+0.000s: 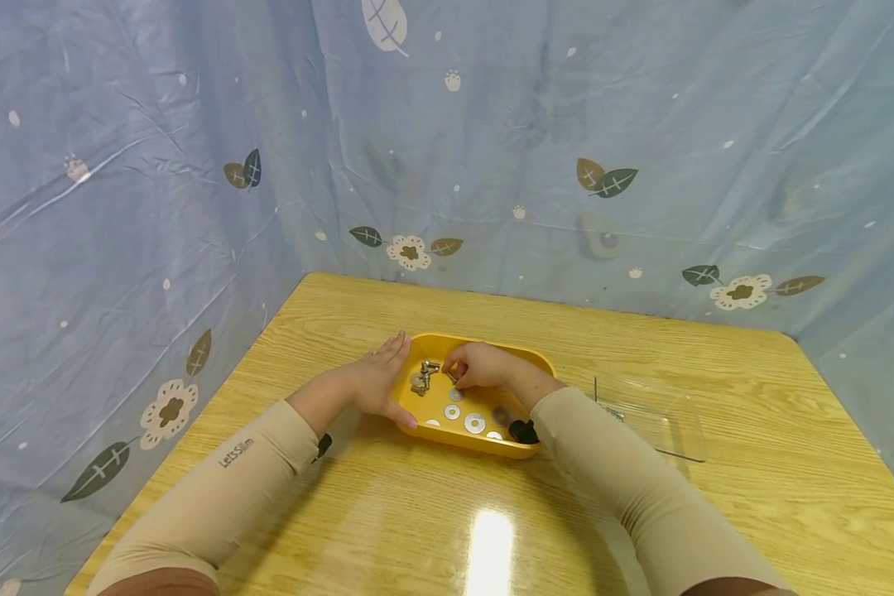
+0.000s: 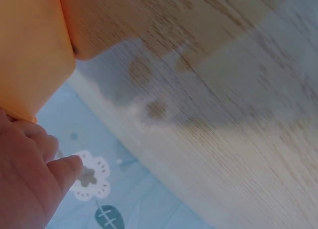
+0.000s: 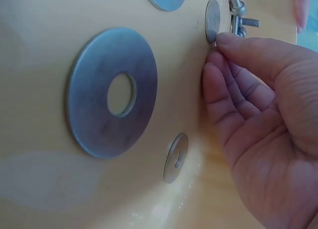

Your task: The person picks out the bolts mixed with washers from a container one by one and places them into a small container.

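Note:
A yellow tray [image 1: 462,439] stands on the wooden table. My left hand [image 1: 376,381] spans its left end, fingers extended toward the far corner and thumb at the near corner. In the left wrist view, that hand's fingers lie right at the tray's rim. Reaching inside the tray, my right hand [image 1: 484,365] pinches a small bolt [image 1: 452,377] between thumb and fingertips. Just below those fingertips lies a washer [image 1: 456,395]. A cluster of bolts [image 1: 423,381] sits at the tray's left end. A large washer [image 3: 112,92] fills much of the right wrist view.
Right of the tray stands a clear plastic container [image 1: 666,422], with thin metal pieces [image 1: 612,411] at its left side. Several other washers, such as one washer [image 1: 474,423], are scattered across the tray floor. A patterned blue curtain [image 1: 492,165] rises behind the table [image 1: 387,505].

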Action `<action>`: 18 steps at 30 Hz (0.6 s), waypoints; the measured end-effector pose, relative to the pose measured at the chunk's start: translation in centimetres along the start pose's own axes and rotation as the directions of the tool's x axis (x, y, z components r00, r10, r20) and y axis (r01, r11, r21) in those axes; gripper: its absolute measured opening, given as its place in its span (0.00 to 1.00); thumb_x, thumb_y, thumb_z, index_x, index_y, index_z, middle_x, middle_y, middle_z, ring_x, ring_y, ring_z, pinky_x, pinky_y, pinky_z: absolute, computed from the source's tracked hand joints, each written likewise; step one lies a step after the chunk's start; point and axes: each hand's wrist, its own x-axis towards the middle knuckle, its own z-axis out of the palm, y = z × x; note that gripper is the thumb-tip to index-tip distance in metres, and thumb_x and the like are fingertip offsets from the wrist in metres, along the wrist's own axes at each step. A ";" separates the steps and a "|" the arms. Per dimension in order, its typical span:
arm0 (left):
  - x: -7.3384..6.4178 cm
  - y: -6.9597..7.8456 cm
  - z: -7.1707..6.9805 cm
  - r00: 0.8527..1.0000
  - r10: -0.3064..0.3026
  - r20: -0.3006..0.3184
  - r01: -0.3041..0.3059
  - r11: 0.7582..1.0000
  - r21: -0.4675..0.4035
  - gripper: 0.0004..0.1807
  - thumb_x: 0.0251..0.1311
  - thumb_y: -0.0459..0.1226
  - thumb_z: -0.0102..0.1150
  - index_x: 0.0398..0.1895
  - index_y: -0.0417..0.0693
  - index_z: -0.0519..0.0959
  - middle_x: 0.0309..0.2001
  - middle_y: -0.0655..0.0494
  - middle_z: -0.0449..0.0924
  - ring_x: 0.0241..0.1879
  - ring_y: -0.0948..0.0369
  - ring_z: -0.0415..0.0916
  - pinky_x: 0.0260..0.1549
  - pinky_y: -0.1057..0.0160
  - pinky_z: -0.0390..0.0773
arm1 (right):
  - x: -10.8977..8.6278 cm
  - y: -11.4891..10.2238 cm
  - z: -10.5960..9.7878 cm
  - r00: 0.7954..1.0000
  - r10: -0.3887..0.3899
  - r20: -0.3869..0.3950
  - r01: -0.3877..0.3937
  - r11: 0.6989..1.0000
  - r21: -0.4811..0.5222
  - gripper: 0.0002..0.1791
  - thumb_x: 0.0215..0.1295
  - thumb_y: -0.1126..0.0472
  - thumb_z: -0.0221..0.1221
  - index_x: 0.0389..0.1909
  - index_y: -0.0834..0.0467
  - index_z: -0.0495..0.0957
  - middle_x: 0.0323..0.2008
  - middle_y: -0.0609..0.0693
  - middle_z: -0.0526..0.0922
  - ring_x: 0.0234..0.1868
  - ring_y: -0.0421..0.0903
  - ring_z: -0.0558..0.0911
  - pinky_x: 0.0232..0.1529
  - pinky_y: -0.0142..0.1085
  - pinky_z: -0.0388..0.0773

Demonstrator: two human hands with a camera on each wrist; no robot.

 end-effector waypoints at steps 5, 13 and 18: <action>0.1 0.0 0.1 1.000 -0.006 0.002 0.006 1.000 0.010 0.74 0.30 0.74 0.55 0.70 0.36 0.32 0.71 0.40 0.25 0.70 0.50 0.27 0.64 0.45 0.46 | 0.1 0.2 0.1 1.000 -0.021 0.004 0.021 1.000 0.021 0.13 0.55 0.73 0.59 0.42 0.63 0.77 0.21 0.50 0.74 0.20 0.41 0.68 0.23 0.29 0.67; 0.2 -0.2 0.3 1.000 -0.011 0.007 0.011 1.000 0.002 0.75 0.29 0.75 0.53 0.70 0.38 0.31 0.71 0.42 0.24 0.70 0.51 0.26 0.64 0.46 0.46 | 0.3 0.6 0.1 0.999 -0.025 0.029 0.026 1.000 -0.010 0.08 0.54 0.73 0.60 0.36 0.64 0.75 0.23 0.49 0.76 0.23 0.40 0.71 0.26 0.28 0.70; 0.2 -0.1 0.2 1.000 -0.010 0.009 0.010 1.000 0.009 0.76 0.28 0.76 0.52 0.70 0.37 0.31 0.71 0.41 0.23 0.70 0.50 0.27 0.64 0.45 0.46 | 0.5 0.6 -0.1 0.998 -0.033 0.058 0.035 0.999 -0.030 0.08 0.54 0.72 0.60 0.36 0.64 0.75 0.24 0.48 0.77 0.23 0.40 0.71 0.26 0.28 0.70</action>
